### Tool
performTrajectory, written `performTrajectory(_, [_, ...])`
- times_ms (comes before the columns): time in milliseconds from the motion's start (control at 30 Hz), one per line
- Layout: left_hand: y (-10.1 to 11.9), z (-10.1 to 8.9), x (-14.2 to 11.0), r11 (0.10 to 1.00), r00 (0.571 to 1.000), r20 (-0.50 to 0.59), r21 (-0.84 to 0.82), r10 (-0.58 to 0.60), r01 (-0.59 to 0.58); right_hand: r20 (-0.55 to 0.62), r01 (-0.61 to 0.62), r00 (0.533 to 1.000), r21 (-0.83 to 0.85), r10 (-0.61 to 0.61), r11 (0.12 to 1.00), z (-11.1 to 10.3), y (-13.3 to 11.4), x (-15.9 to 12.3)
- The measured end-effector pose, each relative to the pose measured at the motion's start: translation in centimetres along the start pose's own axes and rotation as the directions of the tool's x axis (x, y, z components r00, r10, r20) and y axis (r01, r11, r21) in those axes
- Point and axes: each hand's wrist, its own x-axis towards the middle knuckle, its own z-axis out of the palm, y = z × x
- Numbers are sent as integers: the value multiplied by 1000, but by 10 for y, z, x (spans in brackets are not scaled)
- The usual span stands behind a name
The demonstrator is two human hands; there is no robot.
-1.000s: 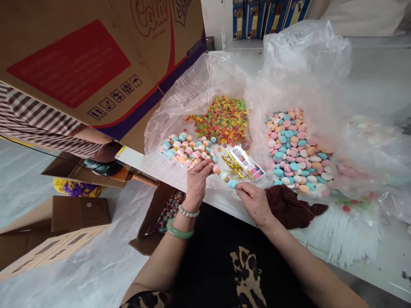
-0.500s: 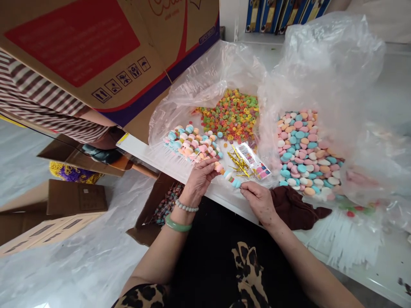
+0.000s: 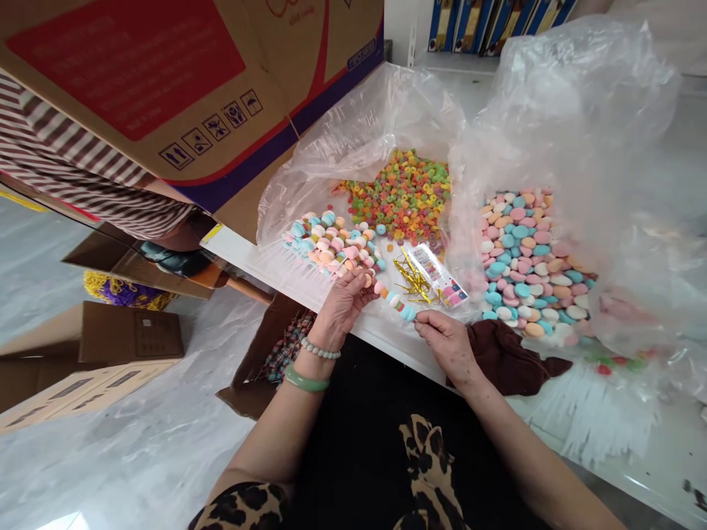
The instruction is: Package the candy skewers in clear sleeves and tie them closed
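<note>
My left hand [image 3: 345, 309] and my right hand [image 3: 450, 346] hold a short strand of pastel candy discs [image 3: 395, 298] between them, pinching its two ends. Whatever runs through the discs is hidden. Just beyond the strand lie gold twist ties [image 3: 413, 281] and a printed label strip [image 3: 439, 276]. A small heap of pastel discs [image 3: 331, 244] sits near my left fingertips. Behind it is a pile of multicoloured candy rings [image 3: 398, 197], and a larger heap of pastel discs [image 3: 527, 258] lies to the right, all on clear plastic bags [image 3: 359, 147].
A brown cloth [image 3: 505, 358] lies on the white table edge [image 3: 287, 283]. A large cardboard box [image 3: 138, 81] overhangs the left, beside a person's striped sleeve [image 3: 71, 177]. An open box of candy strands [image 3: 284, 346] sits below the edge. Blue binders [image 3: 486, 26] stand behind.
The view has shifted slightly, with the table sliding right and up in frame. Both hands and the candy strand have risen a little, keeping their hold.
</note>
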Motion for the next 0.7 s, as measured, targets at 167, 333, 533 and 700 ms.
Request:
performTrajectory(167, [-4,6,-3,996,999,-32,77,-34,37,11,-3,1000,-21,4,1000,3,-3,1])
performTrajectory(333, [-13,10,-6,977,993,-71,199,96,-80,-36,-52,998,-78,49,996,5,0,2])
performTrajectory(533, [-30,10,-11,855,955,-80,472,286,-216,-22,-146,989,-79,145,986,14,2,-1])
performTrajectory(700, [-41,8,-14,602,890,-56,755,453,-260,24,-193,981,26,193,981,28,-2,-4])
